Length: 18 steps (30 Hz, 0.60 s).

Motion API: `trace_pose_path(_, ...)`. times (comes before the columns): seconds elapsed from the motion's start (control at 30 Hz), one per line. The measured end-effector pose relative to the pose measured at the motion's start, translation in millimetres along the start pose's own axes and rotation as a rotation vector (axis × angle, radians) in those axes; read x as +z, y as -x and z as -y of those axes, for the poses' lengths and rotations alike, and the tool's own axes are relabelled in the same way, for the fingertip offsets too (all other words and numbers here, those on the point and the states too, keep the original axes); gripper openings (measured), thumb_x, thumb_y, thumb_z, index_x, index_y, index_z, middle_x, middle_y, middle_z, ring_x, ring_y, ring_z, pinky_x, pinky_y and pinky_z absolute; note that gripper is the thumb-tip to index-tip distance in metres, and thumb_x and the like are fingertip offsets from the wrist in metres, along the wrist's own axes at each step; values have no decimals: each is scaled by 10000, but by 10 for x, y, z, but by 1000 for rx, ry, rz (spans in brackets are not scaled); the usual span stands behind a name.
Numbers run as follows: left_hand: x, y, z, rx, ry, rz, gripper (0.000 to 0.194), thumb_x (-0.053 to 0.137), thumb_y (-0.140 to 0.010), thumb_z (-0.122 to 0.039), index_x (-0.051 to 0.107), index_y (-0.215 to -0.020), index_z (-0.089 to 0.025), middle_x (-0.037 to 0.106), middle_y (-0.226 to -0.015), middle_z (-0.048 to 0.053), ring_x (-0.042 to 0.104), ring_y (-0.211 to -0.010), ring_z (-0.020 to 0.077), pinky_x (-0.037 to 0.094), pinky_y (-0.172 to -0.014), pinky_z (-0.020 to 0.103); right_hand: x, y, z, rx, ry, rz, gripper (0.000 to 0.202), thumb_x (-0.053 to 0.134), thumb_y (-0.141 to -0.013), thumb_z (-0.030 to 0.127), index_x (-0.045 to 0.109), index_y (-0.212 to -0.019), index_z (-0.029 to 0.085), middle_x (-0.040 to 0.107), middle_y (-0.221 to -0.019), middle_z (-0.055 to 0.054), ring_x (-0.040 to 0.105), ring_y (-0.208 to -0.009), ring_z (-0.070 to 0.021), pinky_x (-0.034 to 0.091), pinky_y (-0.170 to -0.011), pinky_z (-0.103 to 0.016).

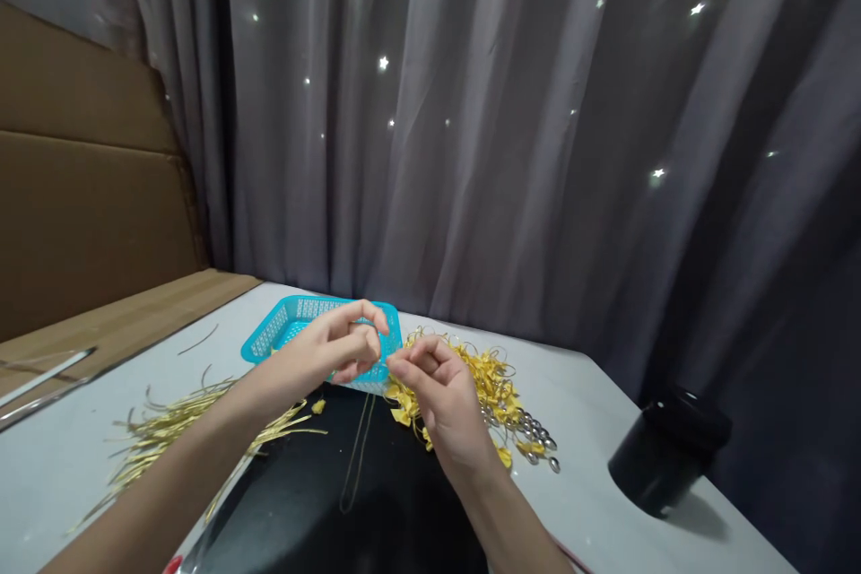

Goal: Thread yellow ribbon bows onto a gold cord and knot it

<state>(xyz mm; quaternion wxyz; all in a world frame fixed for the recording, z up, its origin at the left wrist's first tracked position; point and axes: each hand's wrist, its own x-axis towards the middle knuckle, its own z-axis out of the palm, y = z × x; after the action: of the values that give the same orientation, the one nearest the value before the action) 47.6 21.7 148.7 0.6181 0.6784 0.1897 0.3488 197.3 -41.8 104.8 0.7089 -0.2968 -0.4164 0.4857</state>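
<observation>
Between my left hand [346, 345] and right hand [440, 390] is a narrow gap, and nearer me I could pass over the black surface [410, 493], crossed by a thin looped strand [346, 504]. Ahead, the blue basket [267, 334] and then the curtain [430, 161] block me; gold strands [171, 421] crowd my left, the yellow pile [494, 386] my right, with open tabletop [585, 413] between it and the black container [663, 457].

2 hands [346, 345] [444, 386], 1 bskt [265, 337], 1 blk cont. [665, 453], ylw pcs [494, 374] uncountable.
</observation>
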Motion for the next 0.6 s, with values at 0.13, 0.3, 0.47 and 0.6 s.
trace_pose_path(0.13,14,-62,66,42,76,-123,80,620,-813,-192,603,-891,-199,619,-654,-43,508,-673,112,391,-645,190,23,33,53,-73,76,16,260,877,-642,208,620,-678,187,695,-698,27,620,-711,-123,452,-719,-231)
trace_pose_path(0.3,103,-52,97,85,265,-182,189,740,-759,-251,646,-913,-196,670,-702,-29,575,-714,108,448,-679,175,38,50,66,-143,170,19,249,869,-656,228,627,-708,201,690,-723,38,628,-740,-133,445,-725,-246)
trace_pose_path(0.47,184,-33,91,72,427,-233,267,817,-693,-219,696,-930,-197,730,-763,-2,649,-750,106,521,-697,148,59,68,70,-130,102,24,266,863,-662,237,603,-698,195,663,-723,43,622,-744,-122,458,-737,-232)
trace_pose_path(0.6,241,-23,64,30,513,-268,209,745,-736,-107,723,-922,-200,761,-835,20,694,-795,122,567,-709,164,66,77,68,-141,72,30,264,853,-669,233,594,-697,194,637,-720,48,600,-735,-112,462,-722,-221)
